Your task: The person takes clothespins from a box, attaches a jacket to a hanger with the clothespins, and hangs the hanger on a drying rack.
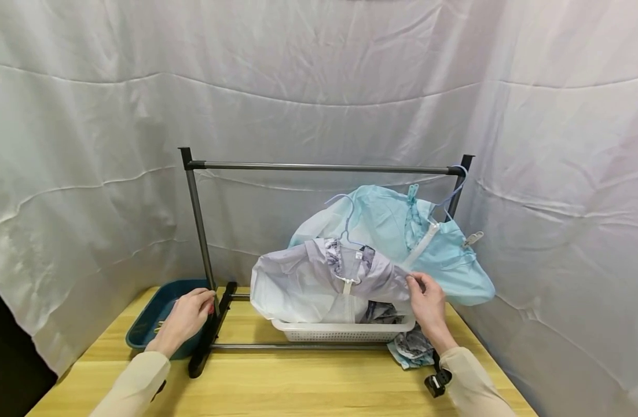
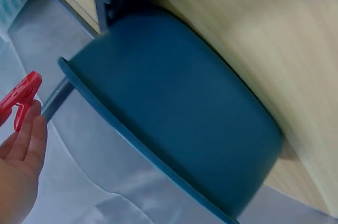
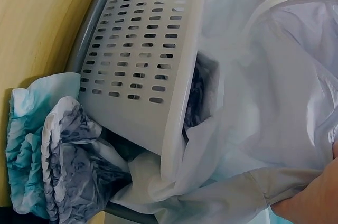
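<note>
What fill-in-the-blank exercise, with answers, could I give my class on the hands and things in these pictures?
1. The person's left hand holds a ____ clothespin.
2. The lavender-and-white garment is held by the person's ____ hand.
3. In the head view, the teal bin stands near the ____ end of the rack.
4. The perforated basket is ____ in colour.

Missing words: red; right; left; white.

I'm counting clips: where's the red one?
At the left edge of the left wrist view, the red clip is held in the left hand, beside the teal tub.
</note>
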`<state>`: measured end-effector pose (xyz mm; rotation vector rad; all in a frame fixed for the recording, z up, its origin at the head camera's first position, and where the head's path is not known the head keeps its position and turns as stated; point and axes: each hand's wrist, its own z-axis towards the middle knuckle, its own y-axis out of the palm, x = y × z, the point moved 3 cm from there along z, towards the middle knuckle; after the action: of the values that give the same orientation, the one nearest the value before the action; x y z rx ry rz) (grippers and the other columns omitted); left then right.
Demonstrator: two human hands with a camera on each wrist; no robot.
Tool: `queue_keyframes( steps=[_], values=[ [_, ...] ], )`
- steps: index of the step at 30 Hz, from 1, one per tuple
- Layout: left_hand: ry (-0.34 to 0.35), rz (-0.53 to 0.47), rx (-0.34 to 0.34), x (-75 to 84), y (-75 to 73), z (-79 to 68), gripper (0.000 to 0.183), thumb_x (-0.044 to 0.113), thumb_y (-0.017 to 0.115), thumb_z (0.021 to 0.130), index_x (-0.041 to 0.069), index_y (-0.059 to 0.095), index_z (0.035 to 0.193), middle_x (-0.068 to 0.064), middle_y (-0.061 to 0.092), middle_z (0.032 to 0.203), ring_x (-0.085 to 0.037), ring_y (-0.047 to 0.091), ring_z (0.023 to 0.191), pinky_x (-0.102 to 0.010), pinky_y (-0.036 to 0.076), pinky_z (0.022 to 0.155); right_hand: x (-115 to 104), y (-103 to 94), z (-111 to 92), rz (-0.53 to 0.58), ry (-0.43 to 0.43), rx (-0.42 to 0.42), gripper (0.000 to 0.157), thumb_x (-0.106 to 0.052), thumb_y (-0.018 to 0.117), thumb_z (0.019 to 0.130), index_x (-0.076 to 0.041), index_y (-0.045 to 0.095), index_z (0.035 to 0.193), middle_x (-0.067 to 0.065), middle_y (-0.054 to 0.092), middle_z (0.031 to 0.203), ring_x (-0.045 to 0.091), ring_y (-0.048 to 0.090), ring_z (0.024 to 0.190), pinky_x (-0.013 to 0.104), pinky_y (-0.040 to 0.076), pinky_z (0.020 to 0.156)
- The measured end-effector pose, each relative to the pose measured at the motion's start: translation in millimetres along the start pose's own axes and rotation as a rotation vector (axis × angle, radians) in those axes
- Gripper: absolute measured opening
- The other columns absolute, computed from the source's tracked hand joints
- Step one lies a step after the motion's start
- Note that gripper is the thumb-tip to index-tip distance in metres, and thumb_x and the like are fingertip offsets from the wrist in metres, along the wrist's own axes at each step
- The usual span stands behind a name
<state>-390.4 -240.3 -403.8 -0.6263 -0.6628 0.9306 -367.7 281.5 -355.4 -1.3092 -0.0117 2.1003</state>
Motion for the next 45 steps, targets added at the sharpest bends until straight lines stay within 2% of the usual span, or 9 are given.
queue_keyframes(
  steps=[9, 13, 17, 20, 30, 34, 41, 45],
  values=[
    [-0.002, -0.062, 0.027, 17.8, 3.6, 6.0, 0.020, 0.002, 0.064, 0.091, 0.000, 0.073, 0.108, -0.018, 0.068, 0.110, -0.033, 0.067, 0.094, -0.049, 0.056, 0.080, 3, 1.8, -1, 0.004, 0.011, 0.007, 0.027, -0.024, 0.055, 0.102, -0.005, 0.067, 0.115, 0.013, 0.066, 0.107, 0.010, 0.051, 0.081, 0.020, 0.043, 0.066],
    [-0.001, -0.084, 0.079, 26.4, 2.7, 11.7, 0.020, 0.003, 0.066, 0.091, 0.002, 0.073, 0.109, -0.016, 0.067, 0.110, -0.033, 0.066, 0.094, -0.049, 0.056, 0.080, 3, 1.7, -2, 0.001, 0.021, -0.004, 0.029, -0.026, 0.053, 0.102, -0.006, 0.066, 0.117, 0.013, 0.065, 0.108, 0.012, 0.051, 0.082, 0.022, 0.043, 0.066],
    [-0.004, -0.134, 0.143, 36.8, -1.1, 20.2, 0.016, 0.006, 0.067, 0.091, 0.002, 0.074, 0.105, -0.013, 0.068, 0.106, -0.026, 0.067, 0.087, -0.044, 0.057, 0.075, 3, 0.5, -2, 0.003, 0.021, 0.003, 0.030, -0.027, 0.052, 0.102, -0.006, 0.066, 0.118, 0.013, 0.065, 0.108, 0.011, 0.052, 0.082, 0.021, 0.043, 0.066],
    [-0.005, -0.174, 0.162, 45.1, -3.7, 25.6, 0.013, 0.006, 0.067, 0.092, 0.002, 0.074, 0.102, -0.011, 0.069, 0.103, -0.021, 0.067, 0.082, -0.041, 0.058, 0.071, 3, -0.2, -2, 0.011, 0.011, 0.016, 0.029, -0.026, 0.053, 0.102, -0.005, 0.067, 0.116, 0.014, 0.065, 0.106, 0.011, 0.051, 0.081, 0.021, 0.043, 0.065],
    [0.011, -0.251, 0.198, 68.6, -14.1, 37.8, 0.010, 0.006, 0.068, 0.091, 0.005, 0.074, 0.099, -0.013, 0.069, 0.108, -0.027, 0.069, 0.093, -0.042, 0.059, 0.075, 5, 3.0, -5, -0.001, 0.009, 0.021, 0.029, -0.026, 0.053, 0.102, -0.005, 0.067, 0.117, 0.014, 0.066, 0.109, 0.011, 0.054, 0.087, 0.019, 0.044, 0.068],
    [0.033, -0.278, 0.222, 82.3, -19.3, 45.3, 0.007, 0.006, 0.069, 0.090, 0.008, 0.074, 0.095, -0.011, 0.069, 0.110, -0.026, 0.069, 0.095, -0.043, 0.058, 0.077, 5, 4.4, -5, -0.005, 0.010, 0.038, 0.030, -0.027, 0.052, 0.102, -0.005, 0.067, 0.117, 0.013, 0.066, 0.110, 0.014, 0.054, 0.089, 0.020, 0.044, 0.069],
    [0.126, -0.333, 0.269, 107.4, -23.9, 57.7, 0.012, -0.001, 0.071, 0.087, 0.002, 0.074, 0.098, -0.013, 0.069, 0.112, -0.028, 0.068, 0.099, -0.042, 0.058, 0.080, 4, 7.1, -5, -0.009, -0.009, 0.062, 0.028, -0.025, 0.054, 0.102, -0.005, 0.068, 0.115, 0.013, 0.067, 0.109, 0.016, 0.055, 0.088, 0.019, 0.043, 0.068],
    [0.150, -0.374, 0.301, 119.4, -26.4, 67.3, 0.012, -0.002, 0.071, 0.086, 0.001, 0.074, 0.097, -0.013, 0.069, 0.111, -0.028, 0.067, 0.101, -0.042, 0.057, 0.084, 4, 8.1, -5, -0.011, -0.013, 0.062, 0.028, -0.025, 0.053, 0.102, -0.005, 0.067, 0.116, 0.014, 0.067, 0.110, 0.017, 0.055, 0.089, 0.020, 0.042, 0.068]
  ],
)
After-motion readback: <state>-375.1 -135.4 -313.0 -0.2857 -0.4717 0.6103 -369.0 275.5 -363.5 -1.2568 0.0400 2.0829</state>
